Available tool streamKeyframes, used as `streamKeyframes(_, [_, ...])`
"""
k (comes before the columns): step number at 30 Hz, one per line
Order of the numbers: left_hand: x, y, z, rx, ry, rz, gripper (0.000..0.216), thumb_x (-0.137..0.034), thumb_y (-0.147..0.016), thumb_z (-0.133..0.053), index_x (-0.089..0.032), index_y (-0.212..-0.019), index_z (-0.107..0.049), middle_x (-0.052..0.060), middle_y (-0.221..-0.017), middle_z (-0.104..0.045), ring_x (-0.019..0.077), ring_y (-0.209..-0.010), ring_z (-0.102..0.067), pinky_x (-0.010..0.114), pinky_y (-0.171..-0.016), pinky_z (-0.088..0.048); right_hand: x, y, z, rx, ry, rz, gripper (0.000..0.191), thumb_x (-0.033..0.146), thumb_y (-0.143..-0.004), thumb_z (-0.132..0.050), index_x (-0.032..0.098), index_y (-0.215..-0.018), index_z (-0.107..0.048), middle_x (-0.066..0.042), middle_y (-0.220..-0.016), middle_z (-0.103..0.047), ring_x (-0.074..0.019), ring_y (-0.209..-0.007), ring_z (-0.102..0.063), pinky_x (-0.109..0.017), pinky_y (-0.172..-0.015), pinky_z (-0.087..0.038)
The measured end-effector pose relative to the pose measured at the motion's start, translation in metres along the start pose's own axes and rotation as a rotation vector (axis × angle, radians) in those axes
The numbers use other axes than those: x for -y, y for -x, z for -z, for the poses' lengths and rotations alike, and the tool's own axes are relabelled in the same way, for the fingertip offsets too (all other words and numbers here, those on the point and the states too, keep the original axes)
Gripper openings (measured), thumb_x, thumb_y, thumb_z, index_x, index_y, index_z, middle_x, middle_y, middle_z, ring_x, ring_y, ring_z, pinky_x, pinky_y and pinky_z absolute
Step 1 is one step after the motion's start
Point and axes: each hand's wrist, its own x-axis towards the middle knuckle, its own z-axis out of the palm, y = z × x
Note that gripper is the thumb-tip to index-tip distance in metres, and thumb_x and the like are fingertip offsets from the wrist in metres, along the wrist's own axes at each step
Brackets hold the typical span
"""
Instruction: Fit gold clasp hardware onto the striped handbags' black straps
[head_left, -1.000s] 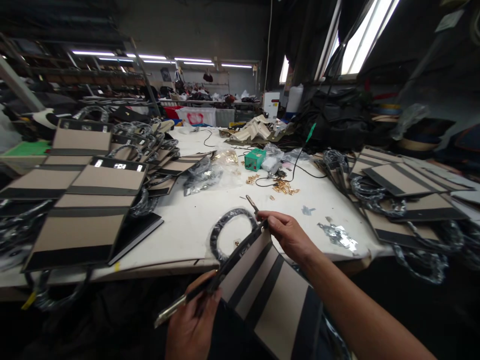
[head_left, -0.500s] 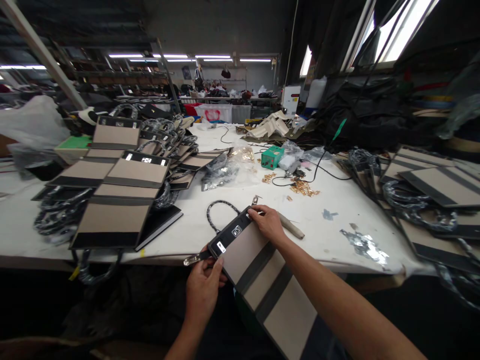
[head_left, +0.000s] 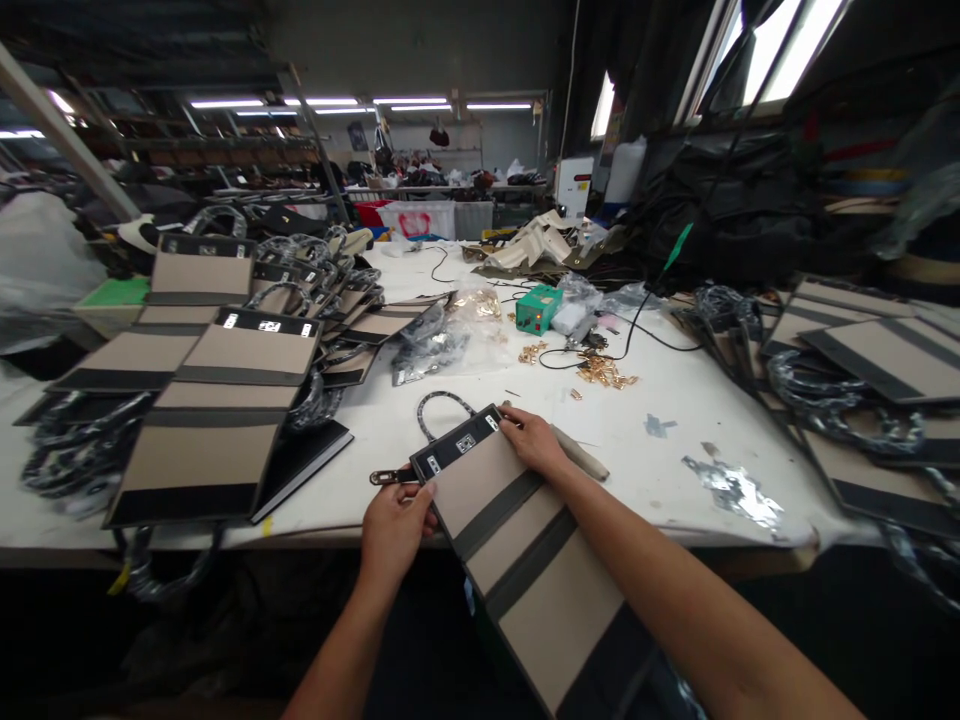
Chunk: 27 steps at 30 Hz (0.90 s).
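Both hands hold an unfolded beige and black handbag body, slanting from the table edge toward me. My left hand pinches its left top corner, thumb on the beige face. A short black strap with a metal fitting sticks out left beside those fingers. My right hand grips the right top corner, its thumb on the front face; the other fingers are partly hidden. Along the black top band sit metal plates. Behind it, a plastic-wrapped handle loops over the table.
Similar bag bodies are stacked at left, with more at right. A green control box stands mid-table near gold metal pieces. A tan rod lies behind my right hand. Silvery scraps lie on the white tabletop.
The view has shifted slightly right. My left hand and the strap beside it have risen a little, and the bag body's top edge lies somewhat flatter. Both hands keep their hold.
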Motion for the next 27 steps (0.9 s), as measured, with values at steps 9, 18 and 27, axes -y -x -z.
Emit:
streamKeyframes(9, [-0.007, -0.014, 0.001, -0.024, 0.115, 0.038, 0.037, -0.029, -0.068, -0.080, -0.017, -0.096, -0.060, -0.002, -0.064, -0.066, 0.0133, -0.045, -0.058, 0.020, -0.034, -0.043, -0.001, 0.029, 0.006, -0.048, 0.150, 0.064, 0.038, 0.022, -0.086, -0.060, 0.020, -0.123, -0.069, -0.009, -0.118, -0.069, -0.0234, -0.104, -0.064, -0.039, -0.101, -0.047])
streamKeyframes(18, [-0.005, -0.013, 0.005, -0.006, 0.180, 0.082, 0.034, -0.027, -0.066, -0.081, -0.016, -0.089, -0.058, -0.002, -0.062, -0.062, 0.0133, -0.046, -0.059, 0.023, -0.038, -0.049, -0.014, 0.089, 0.028, -0.070, 0.261, 0.112, 0.041, 0.033, -0.089, -0.059, 0.020, -0.127, -0.065, -0.010, -0.118, -0.067, -0.0248, -0.099, -0.065, -0.041, -0.095, -0.050])
streamKeyframes(27, [-0.006, -0.010, 0.005, -0.002, 0.161, 0.058, 0.035, -0.030, -0.066, -0.080, -0.016, -0.090, -0.060, -0.002, -0.062, -0.063, 0.0128, -0.047, -0.059, 0.022, -0.040, -0.047, -0.017, 0.152, 0.046, -0.127, 0.264, 0.115, 0.041, 0.031, -0.086, -0.061, 0.024, -0.126, -0.066, -0.010, -0.124, -0.067, -0.0300, -0.117, -0.060, -0.046, -0.106, -0.046])
